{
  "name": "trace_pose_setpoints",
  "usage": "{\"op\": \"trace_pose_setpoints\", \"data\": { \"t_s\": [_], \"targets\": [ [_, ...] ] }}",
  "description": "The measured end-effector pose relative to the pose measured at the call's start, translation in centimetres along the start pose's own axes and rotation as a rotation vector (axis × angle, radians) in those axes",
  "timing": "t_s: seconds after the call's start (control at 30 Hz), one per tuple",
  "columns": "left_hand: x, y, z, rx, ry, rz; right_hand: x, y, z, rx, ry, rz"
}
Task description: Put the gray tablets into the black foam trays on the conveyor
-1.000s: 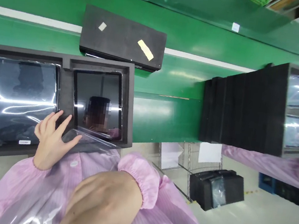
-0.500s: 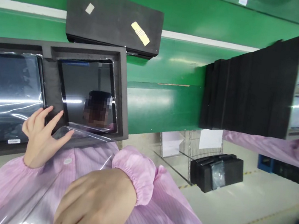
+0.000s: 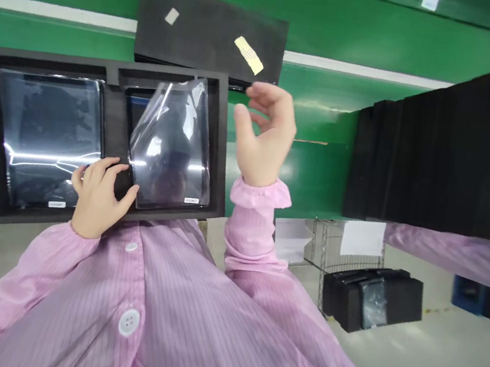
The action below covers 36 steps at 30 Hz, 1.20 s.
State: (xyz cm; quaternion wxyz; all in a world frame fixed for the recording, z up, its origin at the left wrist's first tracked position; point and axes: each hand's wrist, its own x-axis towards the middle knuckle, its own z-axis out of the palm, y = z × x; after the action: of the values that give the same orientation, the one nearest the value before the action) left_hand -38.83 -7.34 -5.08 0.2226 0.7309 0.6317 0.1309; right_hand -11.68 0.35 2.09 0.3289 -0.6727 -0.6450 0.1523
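A black foam tray (image 3: 223,144) with two pockets lies on the green bench in front of me. The left pocket holds a dark glossy panel (image 3: 48,133) in clear film. In the right pocket lies a second panel inside a loose clear plastic bag (image 3: 174,138). My left hand (image 3: 101,197) rests on the divider between the pockets, its fingers bent and its thumb pinching the lower left corner of that bag. My right hand (image 3: 263,135) is raised just past the tray's right edge. Its fingers are apart and loosely curled, and it holds nothing.
A black foam slab (image 3: 211,31) with two tape patches lies behind the tray. At the right stands a thick stack of black foam trays (image 3: 432,166). Below the bench are a wire rack (image 3: 327,242) and a black box (image 3: 374,300) on the floor. Pink sleeves fill the foreground.
My right hand has risen from low in front of me to beside the tray's right edge. The clear bag now lies over the right panel. My left hand has curled onto its corner.
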Motion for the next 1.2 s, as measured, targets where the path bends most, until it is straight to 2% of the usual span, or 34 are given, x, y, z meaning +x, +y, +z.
{"op": "trace_pose_setpoints", "data": {
  "t_s": [0.07,0.13,0.23,0.3,0.4,0.5,0.57,0.7,0.77,0.83,0.9,1.0,1.03,1.1,1.2],
  "targets": [
    [0.7,0.2,-0.2,-0.017,0.004,-0.016,-0.2,0.5,0.1,-0.041,-0.024,0.062],
    [1.4,0.3,-0.3,-0.045,0.009,-0.021,-1.5,0.0,0.5,-0.111,-0.177,0.138],
    [2.2,0.5,-0.1,-0.099,0.026,-0.026,-4.2,-2.1,2.0,-0.317,-0.440,0.222],
    [2.5,0.7,0.1,-0.148,0.031,-0.056,-5.7,-3.6,3.3,-0.463,-0.516,0.211],
    [2.9,0.9,0.4,-0.212,0.035,-0.132,-6.7,-5.0,4.9,-0.593,-0.500,0.168],
    [3.0,1.5,0.5,-0.325,0.061,-0.207,-6.4,-4.8,5.3,-0.585,-0.450,0.174],
    [2.9,2.2,0.5,-0.555,0.017,-0.269,-6.0,-4.3,5.0,-0.526,-0.425,0.197],
    [2.6,3.8,0.2,-1.199,-0.211,-0.398,-5.5,-2.8,4.3,-0.365,-0.374,0.272],
    [2.7,3.6,-0.5,-1.388,-0.226,-0.403,-5.2,-2.0,4.3,-0.218,-0.335,0.354],
    [2.7,2.2,-1.5,-1.461,-0.209,-0.347,-4.7,-1.6,4.7,0.017,-0.327,0.471],
    [2.4,-0.2,-2.7,-1.468,-0.199,-0.302,-4.2,-2.0,5.6,0.219,-0.387,0.536],
    [1.5,-5.0,-4.1,-1.415,-0.147,-0.289,-3.8,-4.2,8.0,0.324,-0.524,0.481],
    [1.1,-6.6,-4.3,-1.355,-0.108,-0.287,-3.8,-5.1,9.0,0.341,-0.563,0.457],
    [0.6,-9.4,-4.7,-1.088,-0.026,-0.314,-3.8,-6.9,11.0,0.354,-0.633,0.418],
    [0.1,-11.9,-5.0,-0.629,0.055,-0.435,-3.5,-8.8,13.8,0.313,-0.726,0.374]
  ]
}}
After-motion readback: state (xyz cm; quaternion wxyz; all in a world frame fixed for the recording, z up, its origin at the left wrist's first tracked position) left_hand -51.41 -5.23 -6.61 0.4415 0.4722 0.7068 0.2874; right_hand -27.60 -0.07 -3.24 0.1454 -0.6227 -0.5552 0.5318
